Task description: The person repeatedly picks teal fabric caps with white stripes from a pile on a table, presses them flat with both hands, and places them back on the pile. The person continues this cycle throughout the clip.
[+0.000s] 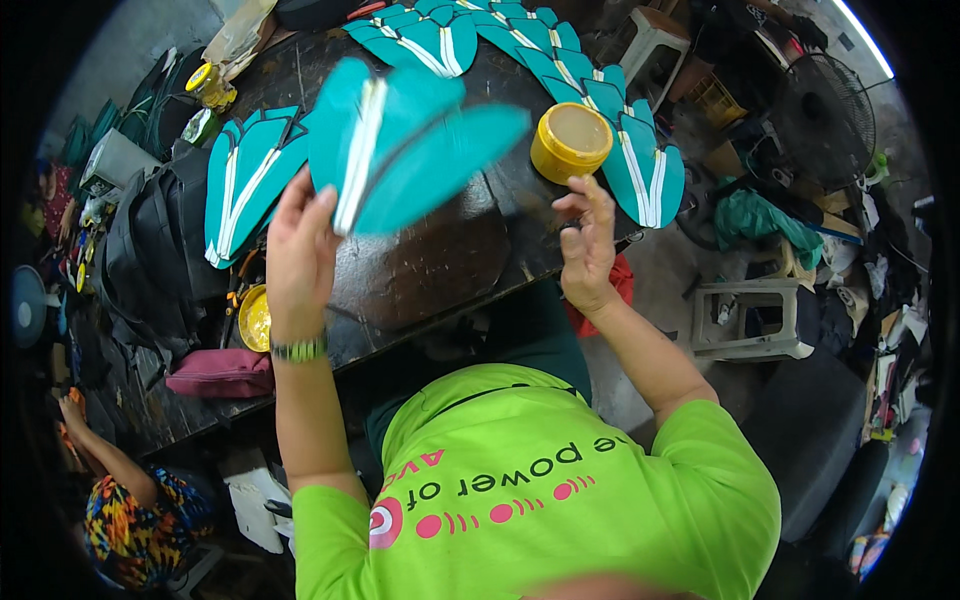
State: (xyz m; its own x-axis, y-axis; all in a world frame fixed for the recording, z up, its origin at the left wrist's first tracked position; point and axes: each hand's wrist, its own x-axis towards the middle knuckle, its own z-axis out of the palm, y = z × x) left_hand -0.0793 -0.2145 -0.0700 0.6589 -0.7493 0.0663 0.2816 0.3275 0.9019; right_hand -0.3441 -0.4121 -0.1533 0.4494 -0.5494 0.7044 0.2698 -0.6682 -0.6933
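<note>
workshop, crowded: dark worktable [420,270], scuffed and stained, with stools, a floor fan [822,118] and heaps of bags and scraps around it.

item, left hand [297,255]: raised over the middle of the worktable, fingers and thumb clamped on the lower end of a teal cut piece [400,140] with a pale stripe. the piece is blurred and fans out above the hand, clear of the table.

item, right hand [588,245]: held over the right edge of the worktable, just below a yellow tub [571,140]. fingers curled together, tips pinched; something small and dark may be between them, but i cannot tell what, nor whether anything is truly gripped.

item, yellow tub: open, round, pale paste inside, standing near the right edge.

item, finished teal pieces [245,180]: one group at the left edge, a row [560,60] along the far edge and down the right corner, overlapping like tiles.

item, second small yellow dish [254,318]: off the near left edge, beside a dark bag [160,250].

item, another person [140,515]: patterned clothing, low at left, apart from the work.

risks, as judged: the tub sits close to the edge and to the right hand; a careless knock could tip paste onto the laid row. the held piece is gripped only at one end, so it could flop or slip.
</note>
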